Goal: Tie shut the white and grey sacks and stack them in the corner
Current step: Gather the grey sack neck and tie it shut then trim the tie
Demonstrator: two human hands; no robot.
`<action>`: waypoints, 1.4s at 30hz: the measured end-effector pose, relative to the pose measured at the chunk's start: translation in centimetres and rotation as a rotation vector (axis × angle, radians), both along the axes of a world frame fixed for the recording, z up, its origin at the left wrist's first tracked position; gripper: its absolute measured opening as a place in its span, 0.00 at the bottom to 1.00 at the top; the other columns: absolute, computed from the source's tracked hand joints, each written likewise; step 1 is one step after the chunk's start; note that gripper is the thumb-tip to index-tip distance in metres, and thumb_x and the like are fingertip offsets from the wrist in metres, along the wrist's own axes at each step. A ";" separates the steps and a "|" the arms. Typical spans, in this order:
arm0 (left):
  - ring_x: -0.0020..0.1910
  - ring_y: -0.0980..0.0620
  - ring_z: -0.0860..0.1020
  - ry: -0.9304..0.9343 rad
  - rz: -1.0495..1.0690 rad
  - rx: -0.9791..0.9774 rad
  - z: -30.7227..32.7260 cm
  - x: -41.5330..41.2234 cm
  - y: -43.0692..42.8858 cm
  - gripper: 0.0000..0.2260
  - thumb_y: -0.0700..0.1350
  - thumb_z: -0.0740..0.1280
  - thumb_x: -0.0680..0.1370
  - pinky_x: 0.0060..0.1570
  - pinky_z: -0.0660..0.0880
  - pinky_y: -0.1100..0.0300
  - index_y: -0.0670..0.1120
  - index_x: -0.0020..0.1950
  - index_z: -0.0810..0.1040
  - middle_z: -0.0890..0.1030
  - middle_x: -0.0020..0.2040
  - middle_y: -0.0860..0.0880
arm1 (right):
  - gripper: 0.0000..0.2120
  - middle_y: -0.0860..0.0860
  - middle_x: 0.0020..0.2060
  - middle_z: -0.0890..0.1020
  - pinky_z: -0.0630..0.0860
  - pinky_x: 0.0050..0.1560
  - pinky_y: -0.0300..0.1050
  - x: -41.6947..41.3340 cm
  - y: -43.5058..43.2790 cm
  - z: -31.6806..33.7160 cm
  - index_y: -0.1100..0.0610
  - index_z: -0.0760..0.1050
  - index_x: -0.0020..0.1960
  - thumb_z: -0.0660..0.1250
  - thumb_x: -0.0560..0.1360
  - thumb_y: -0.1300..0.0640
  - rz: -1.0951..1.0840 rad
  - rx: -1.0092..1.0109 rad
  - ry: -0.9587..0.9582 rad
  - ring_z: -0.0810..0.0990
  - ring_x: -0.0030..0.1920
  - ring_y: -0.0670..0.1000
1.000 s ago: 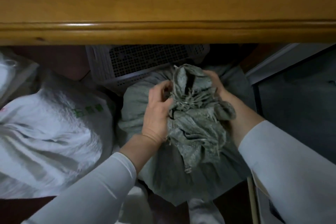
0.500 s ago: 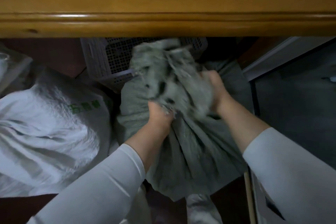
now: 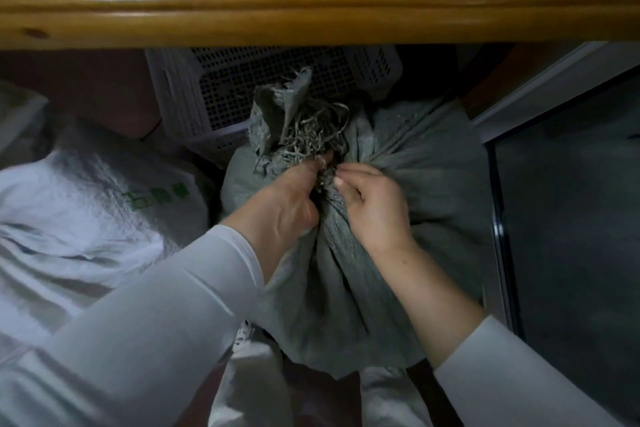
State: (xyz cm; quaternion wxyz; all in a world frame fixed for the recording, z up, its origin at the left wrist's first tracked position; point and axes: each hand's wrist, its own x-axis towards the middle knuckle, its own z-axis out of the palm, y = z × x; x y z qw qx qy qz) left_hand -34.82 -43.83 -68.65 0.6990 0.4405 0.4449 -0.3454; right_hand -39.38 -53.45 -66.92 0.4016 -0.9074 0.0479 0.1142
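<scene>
A full grey woven sack [image 3: 426,218] stands below the wooden table edge, its mouth gathered into a frayed bunch [image 3: 294,121] that points away from me. My left hand [image 3: 280,208] grips the gathered neck from the left, thumb up against the loose threads. Just right of the neck, my right hand [image 3: 374,204] has its fingers curled and pinches frayed strands at the neck. A white woven sack [image 3: 90,218] with green print lies to the left, touching the grey one.
A thick wooden table edge [image 3: 311,14] runs across the top. A white perforated plastic crate [image 3: 242,90] sits behind the grey sack. A dark panel with a pale frame [image 3: 568,218] stands on the right. White cloth [image 3: 256,388] lies near my lap.
The bunched mouth of the grey sack has been pushed away from me and drawn tight. Both hands shifted from the loose top down to the neck.
</scene>
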 end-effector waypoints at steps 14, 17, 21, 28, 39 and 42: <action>0.40 0.49 0.71 -0.055 0.057 -0.270 -2.8 -1.4 3.7 0.05 0.44 0.59 0.68 0.36 0.66 0.60 0.49 0.42 0.70 0.71 0.41 0.48 | 0.15 0.58 0.58 0.76 0.75 0.43 0.49 -0.1 1.6 -1.8 0.65 0.76 0.56 0.67 0.72 0.59 0.271 -0.469 -0.043 0.75 0.57 0.61; 0.54 0.47 0.67 -0.052 0.285 -0.346 -3.4 -2.9 4.5 0.23 0.35 0.54 0.61 0.52 0.71 0.59 0.47 0.54 0.67 0.69 0.55 0.46 | 0.16 0.55 0.63 0.71 0.71 0.51 0.48 0.4 1.5 -1.4 0.62 0.72 0.61 0.61 0.75 0.57 0.328 -0.549 0.057 0.69 0.63 0.58; 0.68 0.42 0.69 -0.120 0.524 -0.504 -2.2 -5.3 4.6 0.24 0.39 0.57 0.66 0.71 0.62 0.50 0.40 0.62 0.69 0.70 0.67 0.39 | 0.13 0.54 0.61 0.74 0.71 0.50 0.46 1.0 1.9 -1.5 0.60 0.75 0.59 0.60 0.75 0.60 0.324 -0.587 0.051 0.72 0.60 0.58; 0.47 0.51 0.80 -0.203 0.679 -0.364 -2.8 -7.6 0.7 0.21 0.27 0.52 0.73 0.56 0.75 0.61 0.38 0.63 0.71 0.79 0.50 0.42 | 0.11 0.55 0.60 0.74 0.72 0.49 0.46 1.2 1.9 -1.6 0.60 0.77 0.55 0.61 0.77 0.57 0.336 -0.595 0.075 0.73 0.59 0.58; 0.45 0.42 0.82 -0.425 -0.097 0.744 -3.8 -7.1 1.9 0.13 0.46 0.72 0.64 0.47 0.79 0.44 0.40 0.43 0.83 0.84 0.44 0.40 | 0.11 0.53 0.60 0.74 0.63 0.42 0.42 1.1 1.6 -1.5 0.58 0.77 0.55 0.61 0.76 0.61 0.357 -0.613 0.045 0.73 0.59 0.57; 0.50 0.39 0.79 -0.568 -0.869 1.055 -2.0 -6.3 2.7 0.11 0.45 0.65 0.74 0.50 0.76 0.51 0.40 0.50 0.80 0.82 0.50 0.39 | 0.10 0.54 0.57 0.75 0.66 0.43 0.43 1.3 1.5 -1.3 0.59 0.77 0.55 0.60 0.77 0.61 0.360 -0.599 0.029 0.74 0.58 0.58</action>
